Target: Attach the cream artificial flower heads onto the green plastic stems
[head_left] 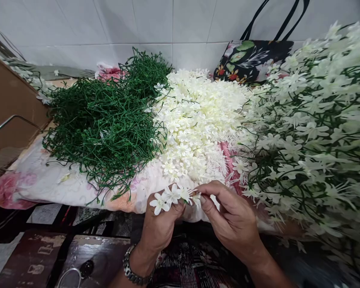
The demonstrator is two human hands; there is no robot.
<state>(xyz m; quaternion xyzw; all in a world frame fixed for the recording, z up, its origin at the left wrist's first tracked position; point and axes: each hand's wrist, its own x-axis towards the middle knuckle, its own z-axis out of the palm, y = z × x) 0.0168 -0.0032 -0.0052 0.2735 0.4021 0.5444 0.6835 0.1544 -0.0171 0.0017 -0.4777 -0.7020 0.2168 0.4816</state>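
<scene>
My left hand (162,224), with a watch on its wrist, is closed around an artificial flower sprig (171,195) that carries several white blossoms. A bit of green stem shows between the fingers. Thumb and forefinger of my right hand (228,216) pinch a small white flower (196,199) at the sprig's right end. Just beyond both hands lies a heap of loose white blossoms (198,120). Left of it is a pile of bare green plastic stems (105,116).
A large mass of assembled white flower sprigs (312,140) rises at the right. A floral cloth (63,184) covers the work surface. Against the tiled wall (153,24) stands a black flowered bag (252,60). A cardboard box (15,104) is at the left, with a brown stool (93,260) below.
</scene>
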